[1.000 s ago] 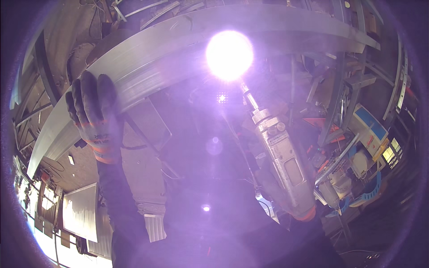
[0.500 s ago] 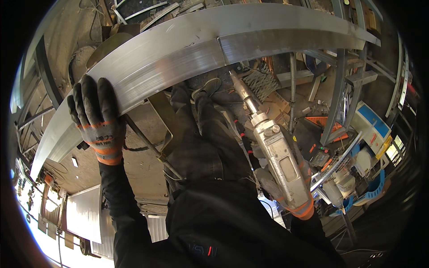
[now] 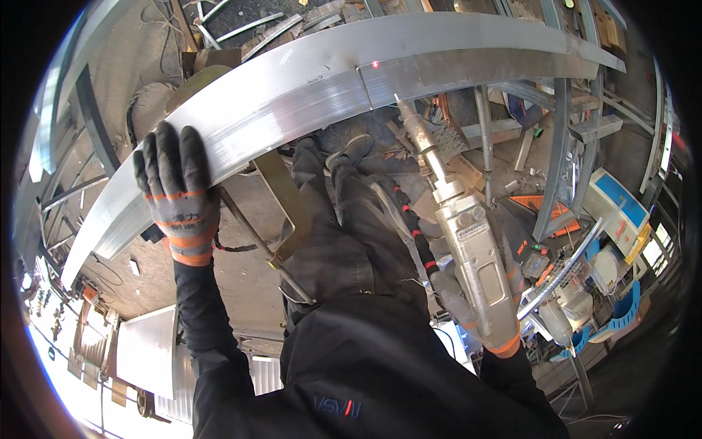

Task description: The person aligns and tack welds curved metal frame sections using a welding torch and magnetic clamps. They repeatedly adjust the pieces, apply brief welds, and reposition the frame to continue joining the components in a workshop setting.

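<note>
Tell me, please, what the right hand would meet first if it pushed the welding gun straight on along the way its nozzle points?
Most likely the long metal beam: the right hand aims the welding gun up at the beam's seam, nozzle tip just below it. Whether the tip touches is unclear.

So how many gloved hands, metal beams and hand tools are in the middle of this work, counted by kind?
Gloved hands: 2, the left hand flat on the beam and the right hand gripping the tool.
Long silver metal beams: 1, the beam.
Handheld welding guns: 1, the welding gun, its tip near the beam's seam.
Total: 4
</note>
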{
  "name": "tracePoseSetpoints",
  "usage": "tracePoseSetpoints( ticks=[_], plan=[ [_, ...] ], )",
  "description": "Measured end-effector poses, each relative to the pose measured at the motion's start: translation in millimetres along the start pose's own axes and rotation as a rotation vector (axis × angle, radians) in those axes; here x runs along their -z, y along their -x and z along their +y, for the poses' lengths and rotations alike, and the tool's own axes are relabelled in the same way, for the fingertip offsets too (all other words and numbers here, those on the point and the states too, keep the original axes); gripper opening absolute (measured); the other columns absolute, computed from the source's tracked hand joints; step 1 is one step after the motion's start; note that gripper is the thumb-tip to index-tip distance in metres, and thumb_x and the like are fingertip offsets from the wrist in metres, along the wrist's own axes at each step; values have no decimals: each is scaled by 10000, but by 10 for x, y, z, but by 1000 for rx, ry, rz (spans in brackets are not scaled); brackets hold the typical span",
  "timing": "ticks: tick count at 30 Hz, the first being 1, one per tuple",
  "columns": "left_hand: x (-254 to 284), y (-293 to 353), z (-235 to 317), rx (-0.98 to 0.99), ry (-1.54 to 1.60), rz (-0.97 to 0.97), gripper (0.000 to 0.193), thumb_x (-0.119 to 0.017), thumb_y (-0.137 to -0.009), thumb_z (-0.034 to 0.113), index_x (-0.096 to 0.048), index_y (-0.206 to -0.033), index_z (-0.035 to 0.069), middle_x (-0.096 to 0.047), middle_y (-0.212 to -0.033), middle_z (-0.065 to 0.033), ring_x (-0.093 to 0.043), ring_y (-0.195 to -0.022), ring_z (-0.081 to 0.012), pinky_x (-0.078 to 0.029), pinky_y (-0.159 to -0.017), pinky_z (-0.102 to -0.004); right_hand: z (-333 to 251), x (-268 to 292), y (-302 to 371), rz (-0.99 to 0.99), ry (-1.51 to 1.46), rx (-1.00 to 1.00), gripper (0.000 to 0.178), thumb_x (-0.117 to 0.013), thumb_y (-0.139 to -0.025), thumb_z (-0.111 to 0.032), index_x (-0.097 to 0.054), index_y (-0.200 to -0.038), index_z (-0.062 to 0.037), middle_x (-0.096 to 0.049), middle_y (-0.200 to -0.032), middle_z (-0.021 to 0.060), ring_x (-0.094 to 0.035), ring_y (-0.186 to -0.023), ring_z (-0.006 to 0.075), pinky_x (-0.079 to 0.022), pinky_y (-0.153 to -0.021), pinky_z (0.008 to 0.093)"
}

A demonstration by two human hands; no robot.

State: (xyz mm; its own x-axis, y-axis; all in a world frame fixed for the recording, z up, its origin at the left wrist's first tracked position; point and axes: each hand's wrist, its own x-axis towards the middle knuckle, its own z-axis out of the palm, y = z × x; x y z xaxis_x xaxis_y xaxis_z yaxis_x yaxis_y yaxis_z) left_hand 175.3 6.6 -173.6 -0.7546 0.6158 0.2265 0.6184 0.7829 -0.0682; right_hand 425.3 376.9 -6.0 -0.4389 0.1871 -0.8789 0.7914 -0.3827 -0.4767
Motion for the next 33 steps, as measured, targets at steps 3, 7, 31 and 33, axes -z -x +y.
tracePoseSetpoints(
  ticks=[3,7,31,33],
  plan=[
    [48,-7,-94,-30,37,-91,829,-778,-845,31,-615,-1657,78,-598,-1680,-261,-551,-1575,-492,-378,-1347,-670,-12,118,-26,-370,-744,46,993,-673,-1070,-738,-393,-1798,-123,-601,-1662,166,-644,-1471,327,-529,-1273,531],
    [133,-115,-320,-54,151,-198,911,-804,-802,45,-578,-1684,66,-580,-1693,-261,-538,-1576,-482,-382,-1357,-605,-65,127,111,-366,-146,598,864,-768,-1028,-485,-459,-1747,-117,-635,-1624,149,-676,-1410,325,-540,-1173,499],
    [429,-1261,-1307,-82,438,-587,689,-960,-839,422,-680,-1373,87,-821,-1022,-160,-803,-958,-402,-631,-852,-499,-548,-336,613,235,788,1114,669,-906,-965,-105,-620,-1558,14,-833,-1239,146,-825,-989,266,-651,-860,398],
    [385,-1325,-1376,-179,512,-484,619,-960,-847,436,-673,-1266,82,-773,-1024,-174,-774,-958,-407,-611,-842,-507,-686,-476,492,224,791,1062,668,-907,-969,-113,-620,-1555,26,-841,-1217,148,-829,-977,271,-653,-854,405]
  ],
)
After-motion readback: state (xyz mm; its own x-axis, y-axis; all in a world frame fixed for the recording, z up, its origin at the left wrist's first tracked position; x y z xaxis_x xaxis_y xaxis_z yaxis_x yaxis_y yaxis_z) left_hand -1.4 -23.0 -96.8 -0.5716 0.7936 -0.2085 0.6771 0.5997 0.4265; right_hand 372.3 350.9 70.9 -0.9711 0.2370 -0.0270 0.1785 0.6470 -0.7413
